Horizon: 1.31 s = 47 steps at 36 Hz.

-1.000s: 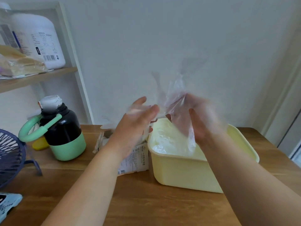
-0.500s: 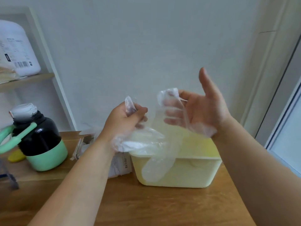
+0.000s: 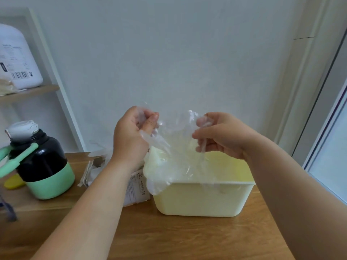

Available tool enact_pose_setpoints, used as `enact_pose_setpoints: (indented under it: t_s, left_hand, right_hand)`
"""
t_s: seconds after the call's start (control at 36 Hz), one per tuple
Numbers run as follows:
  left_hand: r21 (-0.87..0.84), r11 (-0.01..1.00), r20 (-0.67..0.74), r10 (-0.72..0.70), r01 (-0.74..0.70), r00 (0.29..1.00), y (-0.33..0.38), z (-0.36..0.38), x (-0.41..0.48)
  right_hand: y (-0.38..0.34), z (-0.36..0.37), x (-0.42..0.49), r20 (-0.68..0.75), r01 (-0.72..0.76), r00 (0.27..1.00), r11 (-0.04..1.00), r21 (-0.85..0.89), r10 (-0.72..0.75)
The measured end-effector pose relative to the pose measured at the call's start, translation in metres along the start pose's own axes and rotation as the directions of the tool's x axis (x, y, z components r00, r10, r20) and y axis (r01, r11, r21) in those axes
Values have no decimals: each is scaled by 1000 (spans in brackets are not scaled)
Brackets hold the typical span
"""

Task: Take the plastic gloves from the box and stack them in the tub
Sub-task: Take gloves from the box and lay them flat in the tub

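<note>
A clear plastic glove [image 3: 174, 147] hangs stretched between both my hands above the pale yellow tub [image 3: 199, 199]. My left hand [image 3: 131, 136] pinches its left top edge and my right hand [image 3: 219, 134] pinches its right top edge. The glove's lower end drapes over the tub's near-left rim. More clear plastic lies inside the tub. The opened glove box [image 3: 135, 186] lies on the table just left of the tub, partly hidden behind my left forearm, with plastic spilling from its far end.
A black and green flask [image 3: 41, 162] with a mint handle stands at the left on the wooden table [image 3: 169, 237]. Behind it a shelf [image 3: 30, 92] carries a white jug [image 3: 16, 59]. A white wall is close behind; a window frame stands at the right.
My right hand was open with the glove draped over it; now it pinches the glove's edge. Both hands hold the glove spread wider, and it hangs lower onto the tub's rim.
</note>
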<state>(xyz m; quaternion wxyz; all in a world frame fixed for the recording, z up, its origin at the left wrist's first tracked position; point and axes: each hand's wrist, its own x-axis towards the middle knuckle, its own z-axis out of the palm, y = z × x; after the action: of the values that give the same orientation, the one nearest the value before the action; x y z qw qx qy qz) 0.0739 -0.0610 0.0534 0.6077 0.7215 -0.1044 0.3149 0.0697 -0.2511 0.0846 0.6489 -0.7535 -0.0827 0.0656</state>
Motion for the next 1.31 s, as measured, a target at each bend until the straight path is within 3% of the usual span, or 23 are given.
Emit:
enact_pose_setpoints:
  t_s: [0.11,0.22,0.31,0.42,0.47,0.53,0.61,0.69,0.78,0.83,0.86,0.92,1.0,1.06,1.14,1.22,1.31]
  left_hand:
    - [-60,996,-120,-76,69,990,-2,-4,2]
    - [-81,987,-24,-139,136,990,-9,-5,9]
    - [-33,986,37,-160,162,986,-17,-2,16]
    - [-109,980,3,-170,169,985,-24,3,14]
    - [-24,983,25,-180,180,983,-19,-1,10]
    - [100,982,-64,-157,163,985,-15,-7,8]
    - [30,982,-311,-166,184,936,-11,-12,7]
    - [23,999,-398,-17,28,917,0,-9,3]
    - [86,985,-183,162,-148,970,13,4,-5]
    - [217,954,167,171,-205,971,13,15,-8]
    - [317,917,376,114,-243,919,10,22,-9]
    - [525,776,668,-121,-349,734,-2,34,-9]
    - [712,604,693,-520,-359,499,-15,45,-9]
    - [765,540,643,-662,-351,384,-19,47,-8]
    - [785,519,614,-724,-338,314,-24,48,-7]
    - [789,527,611,-723,-315,322,-30,52,-8]
    - [793,545,608,-727,-271,318,-33,52,-9]
  right_hand:
    - [6,-4,1,-11,-108,994,991,-79,108]
    - [6,-8,-5,149,-168,966,952,-256,210]
    - [0,-8,-8,181,-147,962,949,-279,203]
    - [2,-2,0,91,-63,992,958,-281,92]
    - [5,0,4,30,-60,997,975,-214,68]
    - [9,0,7,-49,-84,996,991,-104,79]
    - [16,-5,13,-164,-140,978,989,-50,130]
    - [26,-11,16,-200,-215,960,974,-75,196]
    - [39,-18,21,-245,-288,941,932,-222,232]
    - [47,-21,24,-269,-332,932,870,-364,243]
    - [51,-23,25,-272,-355,927,838,-414,258]
    - [54,-24,26,-272,-390,918,777,-494,288]
    - [55,-26,24,-268,-398,917,674,-622,294]
    - [55,-26,22,-255,-377,924,557,-740,286]
    - [58,-23,19,-264,-308,949,341,-888,171]
    - [60,-19,17,-269,-242,963,329,-913,-36]
    - [54,-13,16,-92,-43,984,297,-954,-151]
